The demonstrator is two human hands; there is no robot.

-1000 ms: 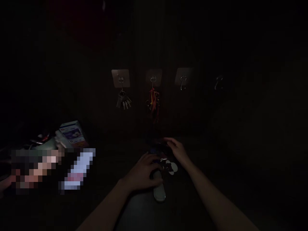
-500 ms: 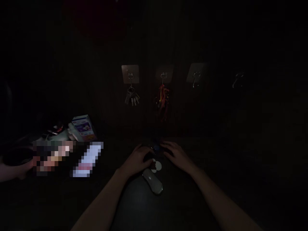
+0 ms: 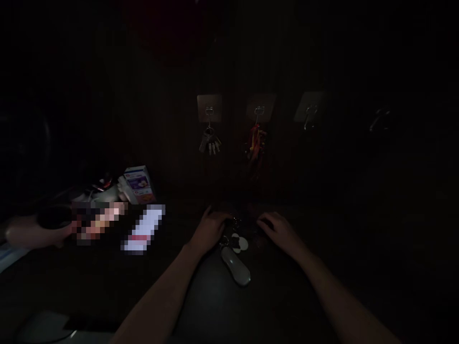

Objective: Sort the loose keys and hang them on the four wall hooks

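Observation:
The scene is very dark. My left hand (image 3: 209, 230) rests on a dark table with fingers curled over the top end of a key bunch (image 3: 234, 236). The bunch carries small round white tags and a long pale grey fob (image 3: 235, 266), which lies toward me. My right hand (image 3: 279, 231) lies palm down just to the right of the bunch, fingers bent; whether it touches the keys is hidden in the dark. On the wall behind, a set of keys (image 3: 210, 142) hangs on the first hook and a red tassel bundle (image 3: 255, 143) on the second.
Two more hooks (image 3: 309, 116) on the wall hang bare to the right. A small printed box (image 3: 139, 184) and clutter sit at the left back of the table. Another person's hand (image 3: 34, 231) reaches in from the left edge near blurred items.
My view has swung left, so everything sits further right in frame. My hands have drawn slightly apart, and the grey fob now lies angled out below my left hand.

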